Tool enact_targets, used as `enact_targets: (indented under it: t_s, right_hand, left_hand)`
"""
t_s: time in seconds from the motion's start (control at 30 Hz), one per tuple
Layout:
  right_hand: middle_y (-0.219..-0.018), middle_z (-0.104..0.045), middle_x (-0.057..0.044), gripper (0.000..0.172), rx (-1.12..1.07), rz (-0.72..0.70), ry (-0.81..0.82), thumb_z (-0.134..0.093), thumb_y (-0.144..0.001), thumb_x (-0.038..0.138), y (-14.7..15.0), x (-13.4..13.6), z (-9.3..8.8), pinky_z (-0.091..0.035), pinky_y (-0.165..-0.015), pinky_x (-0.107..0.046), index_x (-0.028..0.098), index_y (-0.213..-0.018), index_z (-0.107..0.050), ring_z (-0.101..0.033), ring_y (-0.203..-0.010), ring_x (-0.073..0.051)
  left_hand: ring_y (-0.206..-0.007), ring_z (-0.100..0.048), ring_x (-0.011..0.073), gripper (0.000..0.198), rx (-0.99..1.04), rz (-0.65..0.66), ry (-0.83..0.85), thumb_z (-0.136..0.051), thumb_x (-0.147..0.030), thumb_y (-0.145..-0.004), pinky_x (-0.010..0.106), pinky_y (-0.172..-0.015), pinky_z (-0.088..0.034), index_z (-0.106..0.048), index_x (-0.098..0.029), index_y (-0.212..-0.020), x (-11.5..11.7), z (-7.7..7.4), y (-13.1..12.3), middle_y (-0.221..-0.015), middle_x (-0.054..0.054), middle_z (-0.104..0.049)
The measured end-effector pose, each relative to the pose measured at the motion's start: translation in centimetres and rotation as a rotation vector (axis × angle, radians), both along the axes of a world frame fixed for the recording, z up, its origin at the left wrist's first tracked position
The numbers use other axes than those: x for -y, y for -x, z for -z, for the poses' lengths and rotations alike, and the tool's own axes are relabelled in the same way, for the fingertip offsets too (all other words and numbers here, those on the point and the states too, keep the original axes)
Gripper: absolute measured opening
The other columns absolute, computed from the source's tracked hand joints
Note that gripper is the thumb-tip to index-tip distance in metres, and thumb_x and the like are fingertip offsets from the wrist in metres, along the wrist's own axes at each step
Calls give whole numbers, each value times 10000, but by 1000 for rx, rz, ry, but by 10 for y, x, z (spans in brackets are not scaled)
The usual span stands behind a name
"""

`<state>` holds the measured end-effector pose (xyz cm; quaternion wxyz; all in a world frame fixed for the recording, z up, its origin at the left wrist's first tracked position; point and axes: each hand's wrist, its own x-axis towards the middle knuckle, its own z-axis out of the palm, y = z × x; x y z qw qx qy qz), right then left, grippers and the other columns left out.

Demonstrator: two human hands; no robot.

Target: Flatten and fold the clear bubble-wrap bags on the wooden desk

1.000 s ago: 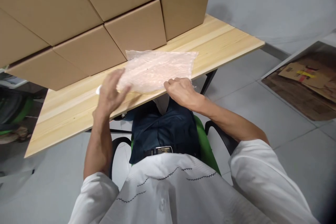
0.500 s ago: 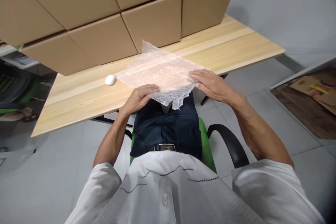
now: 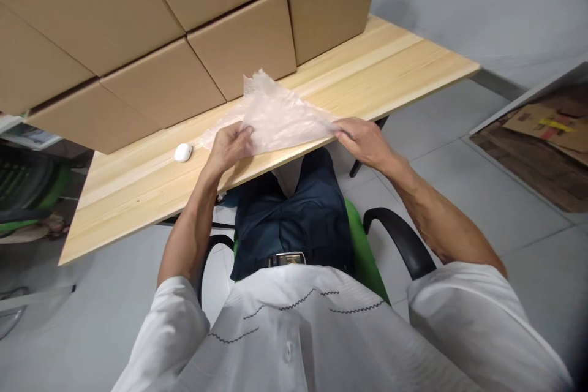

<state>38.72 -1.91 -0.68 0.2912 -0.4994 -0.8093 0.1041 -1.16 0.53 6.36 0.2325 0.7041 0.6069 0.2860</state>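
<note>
A pinkish, see-through bubble wrap sheet (image 3: 285, 116) lies folded over on itself at the front edge of the wooden table (image 3: 404, 67). My left hand (image 3: 230, 144) is closed on the sheet's left side, its fingers curled at the fold. At the opposite corner, my right hand (image 3: 362, 139) pinches the sheet between thumb and fingers. A flap of the wrap points up toward the boxes, and part of the lower layer shows to the left behind my left hand. A small white rounded object (image 3: 183, 152) rests left of the sheet, apart from my hands.
Stacked brown cardboard boxes (image 3: 243, 43) form a wall along the back of the table. I sit on a green chair with a black armrest (image 3: 404, 239). Flattened cardboard (image 3: 542, 128) lies on the right, and another chair (image 3: 32, 177) stands at the far left.
The sheet's near edge, which hung over the table edge, has been folded up and away from me. Both hands have closed on it; my left hand has moved forward. The view has shifted slightly.
</note>
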Motion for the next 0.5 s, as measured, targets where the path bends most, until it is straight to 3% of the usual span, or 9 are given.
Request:
enact_targets:
  t_s: [0.1,0.23,0.37,0.5]
  right_hand:
    - [-1244,-925,-133,363,-8,116,-27,-515,-1171,304,0,-11,-2,-647,-1149,-535,270,-1218,-874,-822,-1240,-371]
    - [-1250,-879,-161,300,30,221,-62,-520,-1196,320,0,-25,7,-608,-1185,-538,266,-1164,-813,-771,-1238,-380]
    - [-1270,-823,-193,293,60,338,-99,-530,-1230,355,-2,-38,26,-599,-1208,-590,261,-1160,-799,-722,-1283,-415]
    - [-1221,-785,-194,324,76,347,-127,-522,-1246,352,-4,-51,36,-617,-1201,-646,244,-1230,-827,-704,-1275,-431]
  left_hand:
    - [-805,-631,210,303,-142,-42,37,-623,-332,-1125,336,-797,-536,-599,-261,-832,-31,-4,-10,-778,11,-650]
    - [-863,-661,244,350,-348,8,28,-588,-330,-1162,369,-854,-540,-560,-273,-818,-53,-9,-16,-799,43,-691]
    - [-1009,-762,315,320,-554,64,28,-521,-333,-1204,414,-978,-575,-706,-251,-957,-63,-13,-19,-924,107,-804]
    - [-1180,-827,406,396,-720,53,46,-464,-385,-1248,466,-1062,-574,-819,-218,-1194,-71,-13,-22,-1203,212,-895]
